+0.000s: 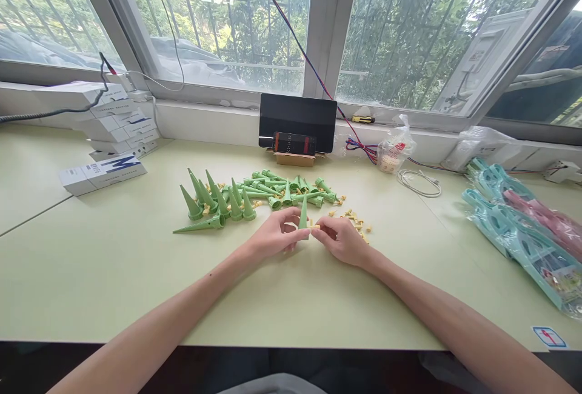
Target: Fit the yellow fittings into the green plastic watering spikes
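Note:
My left hand (282,233) is closed around the lower part of a green plastic cone-shaped spike (304,213), which stands point up. Close beside it, my right hand (342,239) pinches a small yellow plastic valve piece (314,226) against the spike's side; whether it is seated there I cannot tell. Behind my hands lies a heap of green spikes (273,188). Several more spikes stand upright (222,200) to the left, and one lies on its side (200,224). Loose yellow pieces (359,224) are scattered beyond my right hand.
At the back, a phone (294,143) leans on a dark tablet (297,118). White boxes (102,174) are stacked at the left. A plastic bag (394,148) and a white cable (419,182) lie at the back right. Wrapped teal plastic items (518,233) lie at the right.

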`<state>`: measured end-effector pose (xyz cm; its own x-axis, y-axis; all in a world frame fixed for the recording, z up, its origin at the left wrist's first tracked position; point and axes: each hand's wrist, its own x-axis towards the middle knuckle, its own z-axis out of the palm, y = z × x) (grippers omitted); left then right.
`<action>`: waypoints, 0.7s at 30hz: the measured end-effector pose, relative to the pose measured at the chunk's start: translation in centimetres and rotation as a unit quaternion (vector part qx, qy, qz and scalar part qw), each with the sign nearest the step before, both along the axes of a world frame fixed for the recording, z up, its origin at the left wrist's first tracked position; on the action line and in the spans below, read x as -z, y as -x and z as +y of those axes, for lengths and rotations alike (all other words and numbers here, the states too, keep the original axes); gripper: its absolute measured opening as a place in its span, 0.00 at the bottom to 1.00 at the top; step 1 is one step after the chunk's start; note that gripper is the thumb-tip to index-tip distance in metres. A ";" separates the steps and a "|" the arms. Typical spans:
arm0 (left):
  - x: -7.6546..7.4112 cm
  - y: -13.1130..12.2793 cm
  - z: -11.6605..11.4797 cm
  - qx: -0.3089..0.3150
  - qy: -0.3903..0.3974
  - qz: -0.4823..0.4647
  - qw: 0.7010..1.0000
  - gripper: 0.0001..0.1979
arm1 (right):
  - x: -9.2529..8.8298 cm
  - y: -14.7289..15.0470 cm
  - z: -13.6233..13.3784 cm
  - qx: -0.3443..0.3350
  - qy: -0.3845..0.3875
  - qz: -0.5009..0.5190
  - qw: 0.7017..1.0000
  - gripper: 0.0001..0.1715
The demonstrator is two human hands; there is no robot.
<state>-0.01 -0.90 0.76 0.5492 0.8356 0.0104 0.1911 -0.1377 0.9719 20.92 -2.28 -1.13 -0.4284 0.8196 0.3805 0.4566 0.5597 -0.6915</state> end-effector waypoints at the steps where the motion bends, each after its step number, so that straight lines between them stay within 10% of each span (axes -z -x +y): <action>1: 0.0 0.0 0.0 -0.001 0.000 0.000 1.000 0.17 | 0.0 0.0 0.0 -0.003 0.001 0.001 1.000 0.19; 21: -0.1 0.0 0.0 0.011 0.001 -0.003 1.000 0.16 | -0.1 0.1 -0.2 0.006 0.006 0.022 1.000 0.13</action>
